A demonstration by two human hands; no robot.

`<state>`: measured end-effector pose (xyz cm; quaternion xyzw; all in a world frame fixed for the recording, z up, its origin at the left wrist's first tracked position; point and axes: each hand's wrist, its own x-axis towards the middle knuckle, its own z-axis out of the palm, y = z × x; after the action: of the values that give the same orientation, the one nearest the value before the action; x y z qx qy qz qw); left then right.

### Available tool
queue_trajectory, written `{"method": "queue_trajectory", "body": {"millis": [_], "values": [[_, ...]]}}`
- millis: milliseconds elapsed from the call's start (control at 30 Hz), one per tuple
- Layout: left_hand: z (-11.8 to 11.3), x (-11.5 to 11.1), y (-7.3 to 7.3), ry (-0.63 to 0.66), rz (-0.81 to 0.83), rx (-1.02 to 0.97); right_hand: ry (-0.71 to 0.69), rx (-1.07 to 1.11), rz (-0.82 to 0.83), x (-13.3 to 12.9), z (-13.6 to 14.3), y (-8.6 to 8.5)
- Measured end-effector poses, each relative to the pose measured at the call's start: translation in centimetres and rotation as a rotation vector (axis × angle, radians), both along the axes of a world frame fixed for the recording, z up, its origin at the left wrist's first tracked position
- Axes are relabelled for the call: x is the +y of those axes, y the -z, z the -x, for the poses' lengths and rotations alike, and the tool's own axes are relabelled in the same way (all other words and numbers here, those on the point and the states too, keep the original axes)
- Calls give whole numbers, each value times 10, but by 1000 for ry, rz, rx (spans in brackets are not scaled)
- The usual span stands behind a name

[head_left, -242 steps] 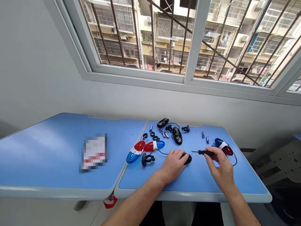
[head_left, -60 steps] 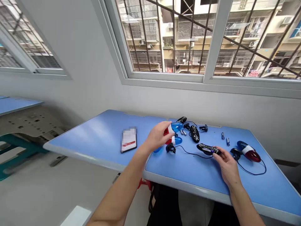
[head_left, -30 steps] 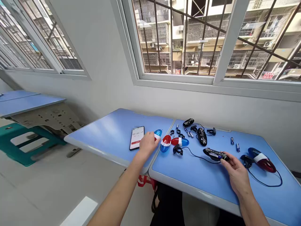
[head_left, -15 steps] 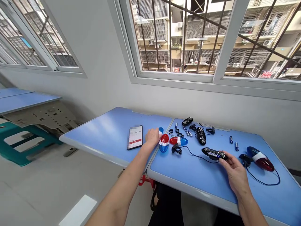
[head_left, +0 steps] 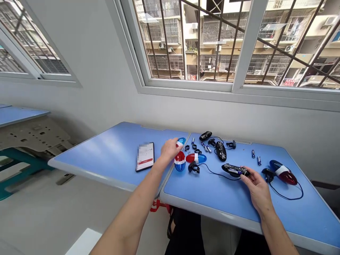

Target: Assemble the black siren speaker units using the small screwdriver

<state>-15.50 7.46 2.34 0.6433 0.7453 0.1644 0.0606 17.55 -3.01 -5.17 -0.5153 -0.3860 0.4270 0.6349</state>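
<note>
My right hand (head_left: pixel 257 187) grips a black bicycle-light body (head_left: pixel 230 170) by its right end, just above the desk. Its open side faces up, with batteries in it, and a black cable runs left to a clamp-on switch (head_left: pixel 193 167). My left hand (head_left: pixel 169 150) closes its fingers on a red-and-blue light cover (head_left: pixel 181 141) near the seam of the desks. Beside that hand lie a second red-and-blue cover (head_left: pixel 180 161) and a third cover (head_left: pixel 196 158). The left fingertips are partly hidden.
Two black light bodies (head_left: pixel 220 151), small clamps and several loose batteries (head_left: pixel 206 147) lie at the back. Two batteries (head_left: pixel 259 160) and a complete red-and-blue light (head_left: pixel 283 172) with its cable are on the right. A phone (head_left: pixel 145 157) lies on the left desk.
The view has shifted to the right. My left hand has moved slightly up and back, and more of the cover in its fingers shows. My right hand still holds the black body.
</note>
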Motion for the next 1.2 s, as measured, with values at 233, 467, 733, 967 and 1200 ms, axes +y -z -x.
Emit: {"method": "queue_trajectory", "body": {"millis": [233,467,733,967,1200], "values": [[-24,-5,-3,113,-20,57,5,-8,-10,0,-2,5],[-33,4,-31,94,-38,26,-21,3,-2,0,1,-2],[-56,93,-27,28,57,-56,-42,-28,25,0,-1,0],[-54,155,-6,-45,150,-64,-78,-39,82,-3,2,-5],[-55,159,3,-50,186,1,-102,-53,130,-4,4,-6]]}}
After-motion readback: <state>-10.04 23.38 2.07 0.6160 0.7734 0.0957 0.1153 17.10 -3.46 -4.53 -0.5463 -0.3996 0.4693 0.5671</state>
